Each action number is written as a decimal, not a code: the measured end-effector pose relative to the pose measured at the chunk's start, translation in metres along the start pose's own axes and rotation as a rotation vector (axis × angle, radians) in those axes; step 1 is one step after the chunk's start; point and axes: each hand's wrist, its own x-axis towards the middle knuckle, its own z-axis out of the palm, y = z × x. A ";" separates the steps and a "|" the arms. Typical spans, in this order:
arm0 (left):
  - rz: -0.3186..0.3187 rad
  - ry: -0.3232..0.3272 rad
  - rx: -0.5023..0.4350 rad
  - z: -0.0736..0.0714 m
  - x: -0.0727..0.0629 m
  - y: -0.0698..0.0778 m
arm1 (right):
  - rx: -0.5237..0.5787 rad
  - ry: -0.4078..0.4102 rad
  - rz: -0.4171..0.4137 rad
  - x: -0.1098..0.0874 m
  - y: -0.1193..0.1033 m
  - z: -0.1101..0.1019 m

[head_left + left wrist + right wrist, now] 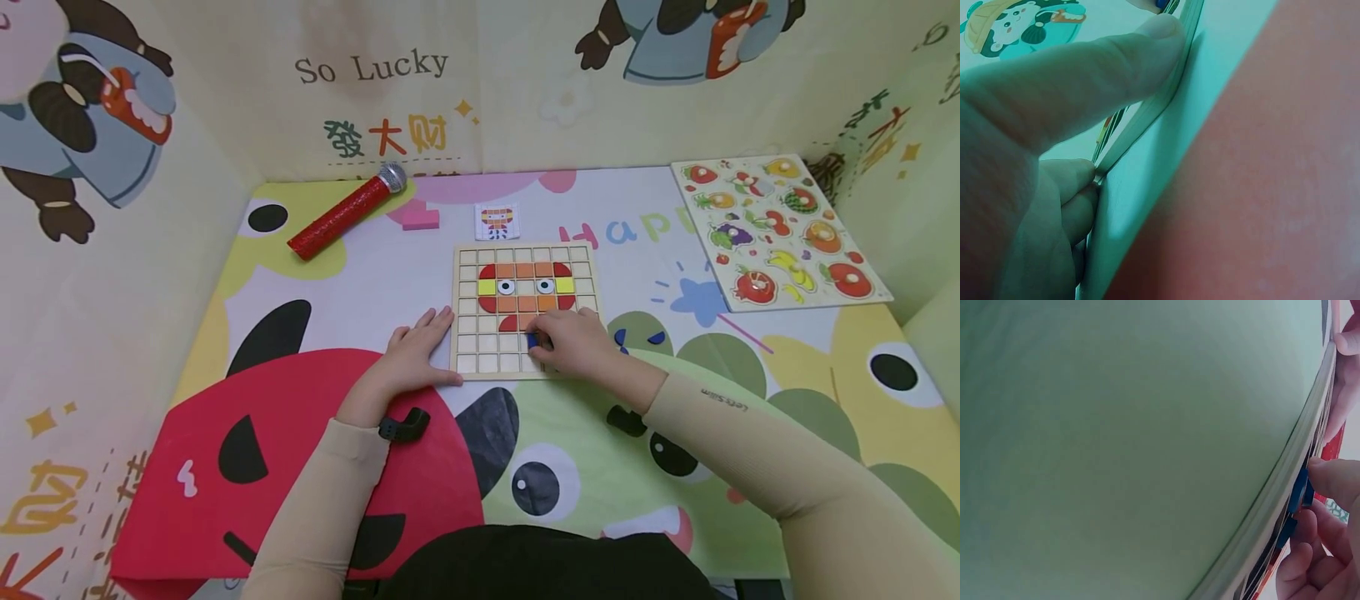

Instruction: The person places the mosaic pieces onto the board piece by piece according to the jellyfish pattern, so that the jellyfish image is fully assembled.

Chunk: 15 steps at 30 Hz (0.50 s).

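A square wooden grid board (467, 364) lies on the table, with red, orange and yellow tiles and two eye tiles (506, 287) forming a face in its upper rows. At its left edge my left hand (416, 350) rests with the fingers spread; the thumb (1157, 47) touches the board's side in the left wrist view. Over the lower middle cells, my right hand (573, 343) pinches a small blue tile (532, 341) between thumb and fingers. Blue pieces (1298, 489) show by those fingertips in the right wrist view, where the hand partly hides the board.
A small card (497, 222) with a similar face stands behind the board, beside a pink block (421, 219). Farther left lies a red glittery microphone (341, 218). At the back right is a fruit picture board (780, 233). A cartoon-printed cloth (315, 467) covers the table.
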 end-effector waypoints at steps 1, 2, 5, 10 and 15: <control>0.000 0.000 0.000 0.000 0.000 0.000 | -0.003 0.000 -0.001 0.000 0.000 0.000; 0.000 -0.001 0.000 0.000 0.000 0.000 | -0.006 0.001 -0.001 -0.001 0.000 0.000; 0.001 -0.002 0.002 0.001 0.000 -0.001 | -0.019 0.000 -0.003 -0.001 0.000 0.000; 0.007 -0.004 -0.001 0.000 0.000 -0.001 | -0.024 -0.002 0.001 -0.002 -0.001 -0.001; 0.007 0.000 0.000 0.000 0.000 0.000 | -0.037 0.012 -0.005 -0.002 -0.001 -0.001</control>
